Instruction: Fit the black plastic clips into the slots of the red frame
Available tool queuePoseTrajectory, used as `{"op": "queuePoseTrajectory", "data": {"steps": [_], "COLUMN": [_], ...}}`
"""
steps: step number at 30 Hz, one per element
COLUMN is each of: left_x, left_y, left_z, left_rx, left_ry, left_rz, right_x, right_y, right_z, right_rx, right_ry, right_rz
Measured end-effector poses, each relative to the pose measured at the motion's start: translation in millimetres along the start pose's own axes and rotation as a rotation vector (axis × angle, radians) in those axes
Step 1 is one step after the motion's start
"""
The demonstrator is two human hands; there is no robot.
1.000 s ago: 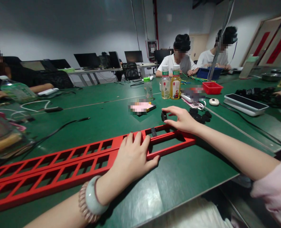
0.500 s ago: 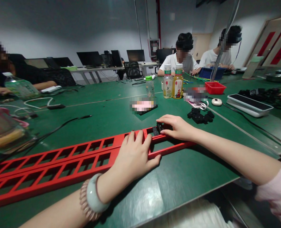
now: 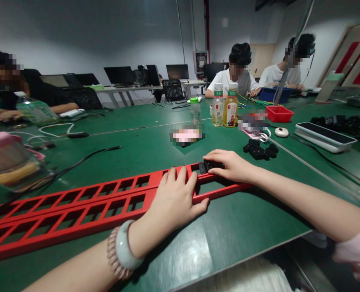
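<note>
A long red slotted frame (image 3: 152, 184) lies across the green table, running from the left edge to the middle. My left hand (image 3: 174, 194) rests flat across its solid section, fingers spread and the thumb along the near side. At the frame's right end, my right hand (image 3: 230, 164) is closed, thumb and fingertips on a small black block (image 3: 209, 165) set in the far row. Another black block (image 3: 202, 168) sits just left of it in the same row. My right fingers partly cover the held block.
Behind my right hand lies a pile of black parts (image 3: 260, 150). Two drink bottles (image 3: 230, 108), a jar with a green lid (image 3: 195, 111), a red bin (image 3: 279, 114) and a blue bin (image 3: 274, 95) stand farther back. Black cable (image 3: 85, 156) crosses the left side. Several people sit around.
The black block under my right fingers has gone from standing up to lying lower in the frame. My left hand stays on the frame. The whole view has shifted slightly.
</note>
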State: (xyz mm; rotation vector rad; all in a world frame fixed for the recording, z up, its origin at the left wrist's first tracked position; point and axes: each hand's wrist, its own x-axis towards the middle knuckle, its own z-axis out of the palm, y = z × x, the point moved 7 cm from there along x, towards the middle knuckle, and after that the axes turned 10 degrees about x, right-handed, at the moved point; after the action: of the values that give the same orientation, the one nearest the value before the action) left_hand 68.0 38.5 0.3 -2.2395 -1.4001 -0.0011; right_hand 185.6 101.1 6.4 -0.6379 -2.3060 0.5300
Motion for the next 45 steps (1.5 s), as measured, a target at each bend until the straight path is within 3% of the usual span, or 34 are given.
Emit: {"op": "queuePoseTrajectory", "data": {"steps": [28,45], "left_x": [-0.9,-0.7], "left_y": [-1.2,0.5], "left_z": [-1.6,0.3], "left_rx": [-0.047,-0.015], "left_ry": [0.053,0.016], "left_rz": [-0.013,0.007], "right_x": [2.2,0.1], "right_y": [0.6,-2.9], "right_z": [4.0,6.0], "right_rx": [-0.047,-0.182], "right_ry": [-0.042,-0.105], "right_rz": [0.028,0.001]}}
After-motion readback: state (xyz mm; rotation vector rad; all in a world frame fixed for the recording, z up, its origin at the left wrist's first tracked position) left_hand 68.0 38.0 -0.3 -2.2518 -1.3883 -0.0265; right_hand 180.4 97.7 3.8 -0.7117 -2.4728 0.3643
